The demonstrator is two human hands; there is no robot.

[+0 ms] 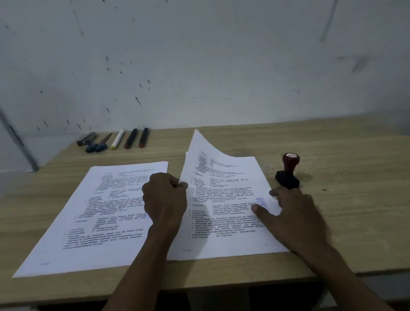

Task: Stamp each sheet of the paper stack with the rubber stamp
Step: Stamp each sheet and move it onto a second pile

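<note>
Centre frame: left hand (165, 197) pinching the lifted left edge of the top sheet (215, 179), likely to peel it leftward. Lower right: right hand (290, 212), fingers spread flat, steadying the paper stack (229, 241) beside a blue stamp mark (262, 202). Rubber stamp (288, 171) upright, parked right of the stack.

1. Two bare forearms rise from the bottom edge of the view, crossing the near edge of the tabletop (231, 272); no sleeve shows on either one.
2. The left hand (164, 198), left of the tabletop's middle, shows no ring, watch or band on what is visible.
3. The right hand (292, 216), right of the tabletop's middle, likewise shows nothing worn on fingers or wrist.
4. Both forearms are slim, widening toward the bottom edge, where they run out of view at the elbows.
5. The light is dim, so finer marks cannot be made out.
</note>
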